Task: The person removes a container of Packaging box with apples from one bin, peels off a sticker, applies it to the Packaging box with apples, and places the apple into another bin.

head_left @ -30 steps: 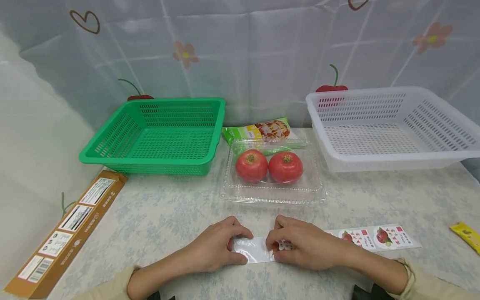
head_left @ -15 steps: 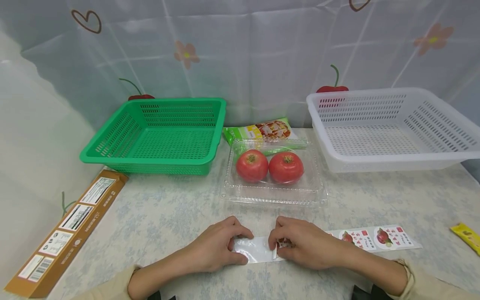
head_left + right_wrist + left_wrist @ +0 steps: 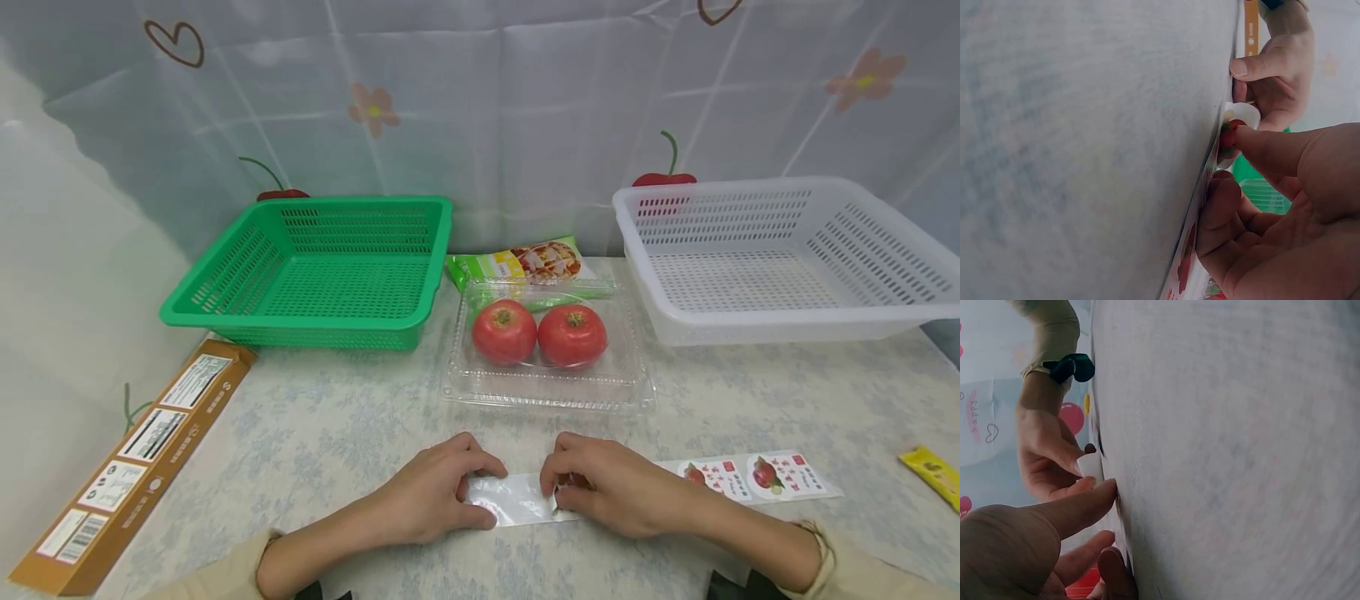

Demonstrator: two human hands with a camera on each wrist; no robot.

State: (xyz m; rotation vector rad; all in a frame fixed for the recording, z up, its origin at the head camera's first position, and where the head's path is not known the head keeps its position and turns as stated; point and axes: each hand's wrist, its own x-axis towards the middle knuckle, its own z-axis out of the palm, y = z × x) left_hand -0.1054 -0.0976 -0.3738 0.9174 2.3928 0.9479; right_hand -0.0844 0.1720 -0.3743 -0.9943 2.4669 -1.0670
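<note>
While the left hand (image 3: 431,500) pins the bare end of the sticker strip (image 3: 750,477) flat on the surface (image 3: 337,433), the right hand (image 3: 600,492) pinches a tomato sticker (image 3: 1229,132), peeling it up between both grips.

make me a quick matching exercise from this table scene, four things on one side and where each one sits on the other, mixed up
Things:
1. green basket
2. white basket
3. tomatoes
4. brown carton

Places:
a. inside the clear plastic tray
b. far right of the table
c. lying flat by the table's left edge
d. far left, beside the snack packet

Pairs: 1-d, 2-b, 3-a, 4-c
</note>
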